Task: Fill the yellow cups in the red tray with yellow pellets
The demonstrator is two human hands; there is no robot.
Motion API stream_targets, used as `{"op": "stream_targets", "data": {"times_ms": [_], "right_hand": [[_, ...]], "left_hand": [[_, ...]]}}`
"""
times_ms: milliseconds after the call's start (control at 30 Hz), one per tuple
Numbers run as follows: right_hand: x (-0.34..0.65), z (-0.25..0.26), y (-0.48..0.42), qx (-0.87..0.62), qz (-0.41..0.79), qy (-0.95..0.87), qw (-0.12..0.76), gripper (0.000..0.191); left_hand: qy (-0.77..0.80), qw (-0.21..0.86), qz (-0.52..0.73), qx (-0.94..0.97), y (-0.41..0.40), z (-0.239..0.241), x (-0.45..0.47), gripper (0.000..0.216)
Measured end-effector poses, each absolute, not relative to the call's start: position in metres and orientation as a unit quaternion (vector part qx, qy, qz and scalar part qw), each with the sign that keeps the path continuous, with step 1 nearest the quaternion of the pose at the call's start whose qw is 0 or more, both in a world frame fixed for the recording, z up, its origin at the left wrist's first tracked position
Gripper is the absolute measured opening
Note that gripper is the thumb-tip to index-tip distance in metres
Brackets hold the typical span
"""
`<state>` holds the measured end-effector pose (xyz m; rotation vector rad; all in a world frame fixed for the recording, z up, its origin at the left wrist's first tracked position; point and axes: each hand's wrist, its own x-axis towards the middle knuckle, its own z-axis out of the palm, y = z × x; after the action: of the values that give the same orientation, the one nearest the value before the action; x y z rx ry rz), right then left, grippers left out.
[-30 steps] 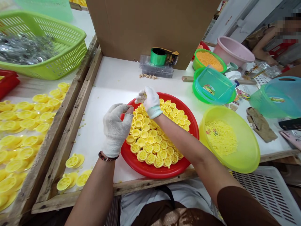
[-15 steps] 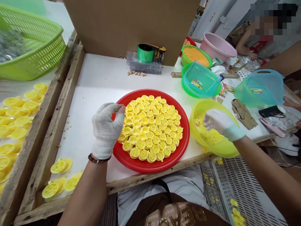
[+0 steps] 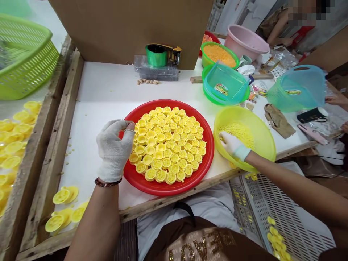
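Observation:
A round red tray (image 3: pixel 141 183) on the white table holds several small yellow plastic caps (image 3: pixel 168 143) packed side by side. My left hand (image 3: pixel 114 150), in a white knit glove, hovers over the tray's left rim with thumb and fingertips pinched together; what they hold is too small to make out. My right hand (image 3: pixel 232 145), also gloved, reaches down into a yellow-green bowl (image 3: pixel 261 125) of tiny yellow pieces (image 3: pixel 240 131) right of the tray, its fingers curled in the heap.
Behind stand a cardboard wall (image 3: pixel 130 29), a green tape roll (image 3: pixel 156 55), a teal tub in a green bowl (image 3: pixel 224 85), an orange-filled bowl (image 3: pixel 219 54) and a pink basin (image 3: pixel 246 41). Yellow lids (image 3: pixel 63 195) lie at front left. Another person's hand (image 3: pixel 335 98) shows at right.
My right hand left the tray's far rim, swung right and sank into the yellow-green bowl. My left hand stayed pinched at the tray's left edge. The view shifted right.

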<state>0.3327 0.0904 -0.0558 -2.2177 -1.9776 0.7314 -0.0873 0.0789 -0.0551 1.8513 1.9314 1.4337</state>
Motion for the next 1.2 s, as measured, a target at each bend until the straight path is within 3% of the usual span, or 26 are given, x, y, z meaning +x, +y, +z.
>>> {"op": "stream_targets", "data": {"times_ms": [133, 267, 367, 533, 700, 900, 1067, 1200], "right_hand": [[0.357, -0.042, 0.097, -0.733, 0.431, -0.492, 0.186, 0.018], [0.357, -0.006, 0.100, -0.707, 0.525, -0.377, 0.286, 0.034], [0.328, 0.026, 0.104, -0.646, 0.634, -0.267, 0.331, 0.036], [0.238, 0.045, 0.114, -0.530, 0.765, -0.311, 0.194, 0.017], [0.155, 0.011, 0.128, -0.490, 0.726, -0.475, 0.087, 0.021], [0.120, -0.019, 0.141, -0.499, 0.578, -0.643, 0.057, 0.012], [0.130, -0.007, 0.143, -0.504, 0.614, -0.600, 0.092, 0.014], [0.131, 0.001, 0.139, -0.507, 0.607, -0.609, 0.061, 0.016]], "left_hand": [[0.636, 0.056, 0.473, 0.607, 0.079, -0.054, -0.086, 0.020], [0.633, 0.064, 0.474, 0.608, 0.078, -0.054, -0.085, 0.019], [0.636, 0.071, 0.463, 0.613, 0.078, -0.055, -0.086, 0.023], [0.635, 0.057, 0.476, 0.607, 0.079, -0.055, -0.086, 0.020], [0.628, 0.047, 0.484, 0.607, 0.081, -0.057, -0.086, 0.018], [0.619, 0.048, 0.491, 0.611, 0.081, -0.058, -0.088, 0.016], [0.620, 0.056, 0.500, 0.602, 0.080, -0.054, -0.086, 0.015], [0.619, 0.057, 0.499, 0.603, 0.080, -0.055, -0.086, 0.015]]}}
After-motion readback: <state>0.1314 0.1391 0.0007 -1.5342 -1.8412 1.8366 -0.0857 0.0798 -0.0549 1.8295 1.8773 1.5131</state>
